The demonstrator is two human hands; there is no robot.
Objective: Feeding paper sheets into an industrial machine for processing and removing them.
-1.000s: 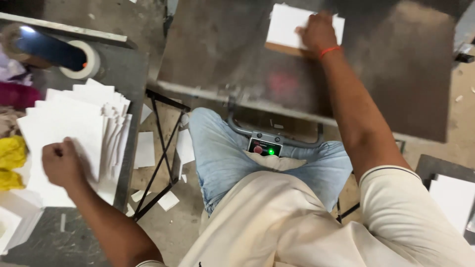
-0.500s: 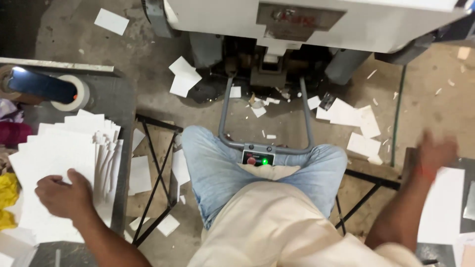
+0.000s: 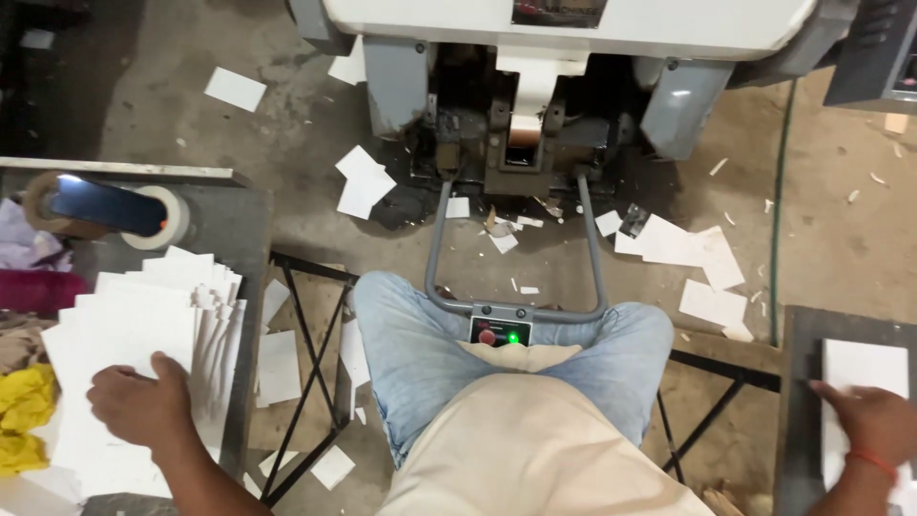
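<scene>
Left hand (image 3: 141,406) rests palm-down, fingers loose, on the fanned stack of white sheets (image 3: 134,325) (fanned so single sheets separate). Right hand (image 3: 874,425) lies flat, pinning a white sheet (image 3: 864,368) on the right-hand table (image 3: 798,401).

My left hand (image 3: 143,406) rests on the fanned stack of sheets (image 3: 129,334) on the table at my left; a tape roll (image 3: 158,218) lies behind the stack. My right hand (image 3: 874,425) lies on a sheet (image 3: 864,368) at my right. The machine (image 3: 573,57) stands ahead, loose sheets (image 3: 688,248) on the floor before it
</scene>
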